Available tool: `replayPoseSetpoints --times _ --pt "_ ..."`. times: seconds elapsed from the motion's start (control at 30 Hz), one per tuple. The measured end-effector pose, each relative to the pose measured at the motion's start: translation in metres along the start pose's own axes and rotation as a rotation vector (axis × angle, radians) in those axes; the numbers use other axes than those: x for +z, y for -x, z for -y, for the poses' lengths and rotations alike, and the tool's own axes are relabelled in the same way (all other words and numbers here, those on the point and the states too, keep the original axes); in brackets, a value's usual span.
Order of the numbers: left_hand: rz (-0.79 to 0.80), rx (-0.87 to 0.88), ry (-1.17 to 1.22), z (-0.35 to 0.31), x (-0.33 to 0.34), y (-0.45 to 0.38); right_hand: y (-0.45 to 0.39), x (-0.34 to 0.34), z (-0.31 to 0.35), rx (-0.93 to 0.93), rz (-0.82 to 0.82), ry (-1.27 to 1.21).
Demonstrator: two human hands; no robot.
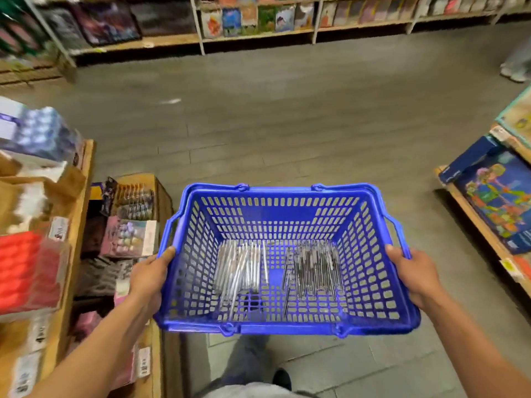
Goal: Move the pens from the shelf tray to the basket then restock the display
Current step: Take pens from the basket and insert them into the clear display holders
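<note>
I hold a blue plastic basket (287,193) in front of me above the floor, level, with its handles folded down. My left hand (150,275) grips its left rim, thumb over the edge. My right hand (413,275) grips the right rim the same way. Inside on the bottom lie two heaps of pens: silver-white pens (241,268) on the left and dark pens (316,268) on the right. One dark pen lies apart between the heaps. No shelf tray shows in this view.
A wooden display (74,225) with boxed goods stands close on my left, almost touching the basket. Another wooden shelf (488,239) with colourful boxes is on the right. Grey floor opens ahead toward book shelves (258,33) at the back. A person's feet (514,73) show far right.
</note>
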State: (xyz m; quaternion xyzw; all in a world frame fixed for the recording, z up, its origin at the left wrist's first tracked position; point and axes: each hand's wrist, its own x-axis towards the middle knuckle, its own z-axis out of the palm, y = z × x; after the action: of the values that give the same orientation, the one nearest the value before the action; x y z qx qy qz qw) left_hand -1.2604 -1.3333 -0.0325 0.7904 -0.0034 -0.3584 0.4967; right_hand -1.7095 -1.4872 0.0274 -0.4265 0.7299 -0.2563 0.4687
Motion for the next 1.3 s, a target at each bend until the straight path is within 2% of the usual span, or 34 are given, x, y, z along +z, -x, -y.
replayPoseSetpoints --times 0.4,0.6,0.83,0.93,1.07,1.3 --pt "-0.099 -0.103 -0.010 -0.119 0.040 -0.163 -0.171 0.153 0.153 0.035 0.073 -0.004" --pt "-0.179 -0.150 0.060 -0.160 0.063 -0.229 -0.258 0.229 0.236 -0.009 0.187 0.056" --pt "-0.431 -0.211 0.097 -0.187 0.101 -0.299 -0.383 0.361 0.355 -0.116 0.407 0.216" --pt "-0.514 -0.227 0.115 -0.186 0.116 -0.311 -0.426 0.426 0.414 -0.188 0.523 0.317" --pt "-0.602 -0.320 0.319 -0.179 0.130 -0.307 -0.455 0.507 0.473 -0.287 0.704 0.428" --pt "-0.799 -0.364 0.479 -0.160 0.137 -0.265 -0.439 0.615 0.508 -0.355 0.942 0.552"
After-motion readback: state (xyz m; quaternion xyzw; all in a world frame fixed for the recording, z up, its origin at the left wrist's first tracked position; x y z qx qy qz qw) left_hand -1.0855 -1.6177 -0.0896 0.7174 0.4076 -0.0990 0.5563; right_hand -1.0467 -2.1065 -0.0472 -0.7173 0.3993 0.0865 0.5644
